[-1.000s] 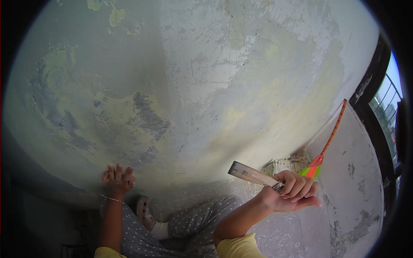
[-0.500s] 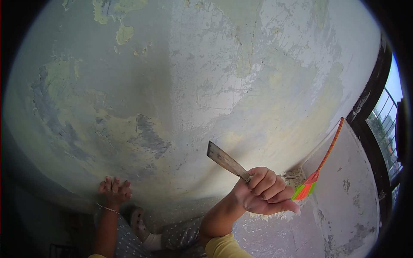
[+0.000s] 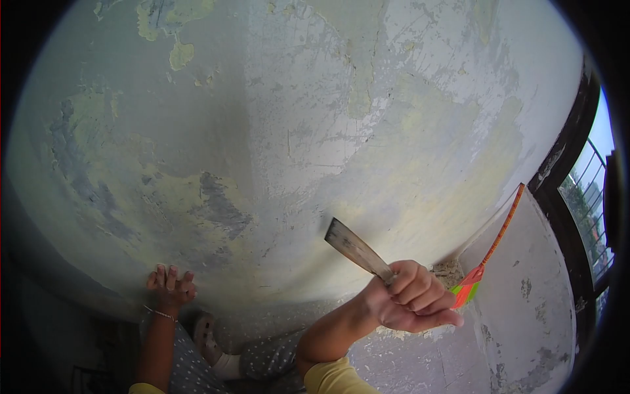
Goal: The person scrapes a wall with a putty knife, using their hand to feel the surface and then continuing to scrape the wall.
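Observation:
My right hand (image 3: 420,297) is wrapped round the handle of a scraper (image 3: 359,249), a putty knife with a flat, worn metal blade. The blade points up and left, its end close over the wall (image 3: 302,157); the handle is hidden inside my fist. Flaking paint, scratches and patches of grey and yellowish undercoat mark the wall. Low on the left, my left hand (image 3: 172,287) rests its fingertips on the wall, fingers apart and holding nothing.
A broom (image 3: 489,253) with orange and green head leans in the corner at right, near a heap of debris (image 3: 449,270). Beyond it is a dark-framed window (image 3: 563,164) with bars. My shoe (image 3: 207,338) is on the floor (image 3: 410,364), which is strewn with paint flakes.
My right hand and the scraper have moved slightly right and down. My left hand stays at the same patch of wall, while the whole view has shifted a little.

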A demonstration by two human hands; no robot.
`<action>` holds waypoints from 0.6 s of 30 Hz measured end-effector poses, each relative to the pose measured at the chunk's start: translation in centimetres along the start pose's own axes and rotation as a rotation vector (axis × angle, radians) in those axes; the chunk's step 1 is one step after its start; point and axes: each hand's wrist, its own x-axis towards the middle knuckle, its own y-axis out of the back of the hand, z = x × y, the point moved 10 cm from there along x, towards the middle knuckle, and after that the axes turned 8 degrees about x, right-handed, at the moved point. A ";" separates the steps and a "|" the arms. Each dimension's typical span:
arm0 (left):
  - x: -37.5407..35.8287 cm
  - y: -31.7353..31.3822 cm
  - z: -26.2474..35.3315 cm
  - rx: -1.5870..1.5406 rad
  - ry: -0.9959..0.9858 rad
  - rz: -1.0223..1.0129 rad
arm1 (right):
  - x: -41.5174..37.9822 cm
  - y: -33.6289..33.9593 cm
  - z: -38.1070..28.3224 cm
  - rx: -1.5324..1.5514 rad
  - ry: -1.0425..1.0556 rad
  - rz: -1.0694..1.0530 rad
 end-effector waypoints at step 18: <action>0.2 0.2 -0.2 -0.002 0.003 0.006 | -0.1 -2.0 0.9 -0.048 -0.071 -0.077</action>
